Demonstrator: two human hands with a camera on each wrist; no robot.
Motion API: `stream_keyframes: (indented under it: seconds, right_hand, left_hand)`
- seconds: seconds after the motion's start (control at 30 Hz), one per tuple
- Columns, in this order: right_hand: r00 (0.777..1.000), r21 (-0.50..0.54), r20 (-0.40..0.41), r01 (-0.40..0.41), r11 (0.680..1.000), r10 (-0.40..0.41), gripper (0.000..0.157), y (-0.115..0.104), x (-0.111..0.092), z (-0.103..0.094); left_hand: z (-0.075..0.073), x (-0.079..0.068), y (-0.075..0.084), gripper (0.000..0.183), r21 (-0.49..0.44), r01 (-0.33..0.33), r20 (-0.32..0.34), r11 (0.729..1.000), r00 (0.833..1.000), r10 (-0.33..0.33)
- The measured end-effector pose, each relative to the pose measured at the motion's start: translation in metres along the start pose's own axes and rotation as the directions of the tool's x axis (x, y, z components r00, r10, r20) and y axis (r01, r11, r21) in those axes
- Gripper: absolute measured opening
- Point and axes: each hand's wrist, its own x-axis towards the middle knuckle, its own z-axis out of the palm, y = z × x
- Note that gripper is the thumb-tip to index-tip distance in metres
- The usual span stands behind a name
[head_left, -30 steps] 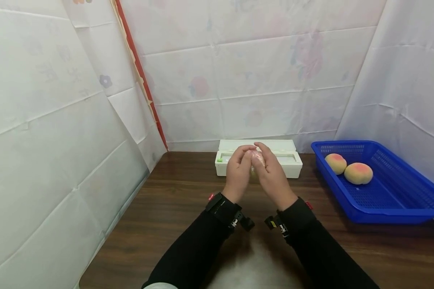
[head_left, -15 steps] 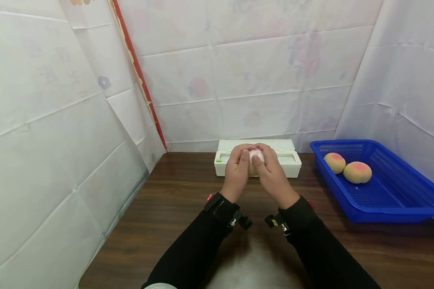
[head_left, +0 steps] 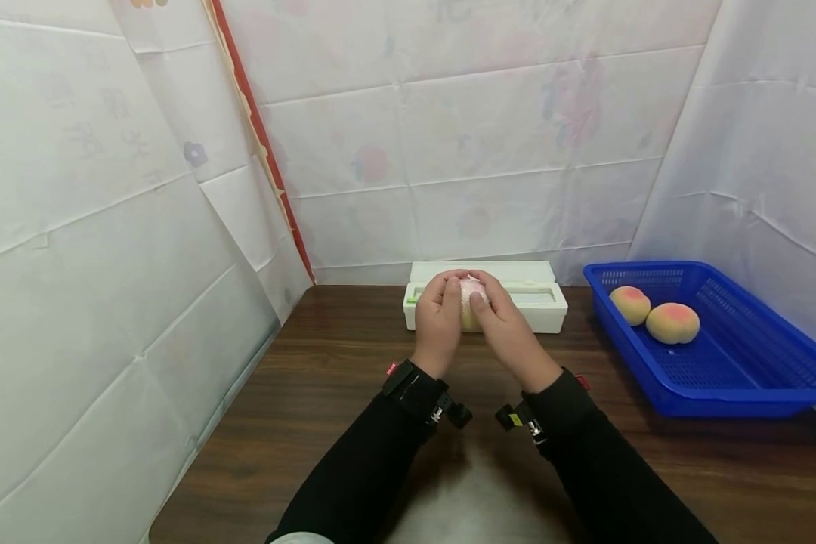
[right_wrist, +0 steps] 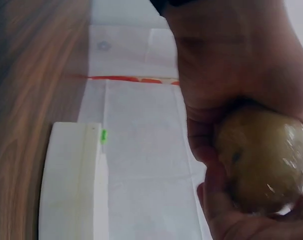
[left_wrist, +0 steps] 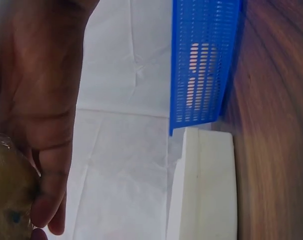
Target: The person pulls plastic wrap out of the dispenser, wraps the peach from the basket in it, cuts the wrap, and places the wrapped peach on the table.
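Both hands hold a peach [head_left: 472, 311] with clear, shiny film tight around it, pink on top and yellow below. My left hand [head_left: 438, 326] curls round its left side, thumb upright against it. From the right, my right hand [head_left: 510, 336] grips it with the thumb across the front. In the right wrist view the film-covered peach [right_wrist: 264, 160] shows its yellow underside with a small dark spot, and glossy creases catch the light. Behind the hands stands a white cling film dispenser [head_left: 547, 319] with its lid raised, partly hidden by the fingers.
A blue plastic basket [head_left: 727, 397] stands on the right of the brown wooden table [head_left: 340, 363]. Inside it lie two peaches, one peach [head_left: 630, 305] by the left wall and another peach [head_left: 673, 323] beside it. White printed sheeting [head_left: 476, 151] encloses the back and sides.
Both hands have shifted slightly left with the peach between them. The thumbs have moved apart, and more of the peach shows between them.
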Motion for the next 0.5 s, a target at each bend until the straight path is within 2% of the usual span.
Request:
stream_keyframes:
  seconds: [0.1, 0.3, 0.5]
  right_hand:
    - [0.997, 0.045, 0.047, -0.061, 0.997, 0.059, 0.062, -0.001, -0.002, -0.006]
    - [0.992, 0.034, 0.093, -0.084, 0.996, 0.08, 0.061, -0.003, -0.004, -0.015]
    - [0.995, 0.002, 0.064, -0.083, 0.997, 0.082, 0.056, -0.006, -0.005, -0.017]
  left_hand:
    - [-0.004, 0.002, 0.002, 0.037, -0.006, 0.016, -0.004, 1.0, 1.0, -0.016]
    - [-0.009, 0.006, 0.002, 0.039, -0.046, 0.066, 0.018, 0.997, 0.998, -0.065]
    - [-0.01, 0.008, 0.002, 0.039, -0.121, 0.123, 0.02, 0.985, 0.992, -0.122]
